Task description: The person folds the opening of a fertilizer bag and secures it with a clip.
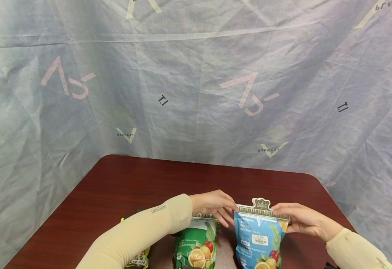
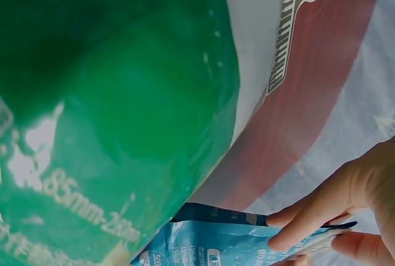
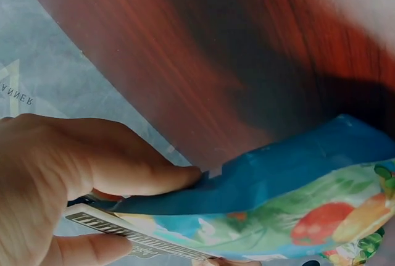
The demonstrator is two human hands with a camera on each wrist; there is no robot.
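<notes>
A blue bag (image 1: 249,239) with fruit pictures and a white label stands upright at the lower right of the head view. Along its top edge runs a patterned strip (image 1: 261,211) with an ornate tab. My left hand (image 1: 212,203) reaches across and pinches the left end of that edge. At the right end, my right hand (image 1: 305,219) pinches it too, thumb and finger on opposite faces in the right wrist view. Just left stands a green bag (image 1: 190,243) with a similar strip, partly behind my left sleeve; it fills much of the left wrist view.
Further left, a yellow bag (image 1: 142,259) shows partly beneath my left sleeve. The bags stand near the front of a dark red table (image 1: 142,183). Grey printed cloth (image 1: 196,93) hangs around its back and sides. A small dark object (image 1: 331,265) shows at bottom right.
</notes>
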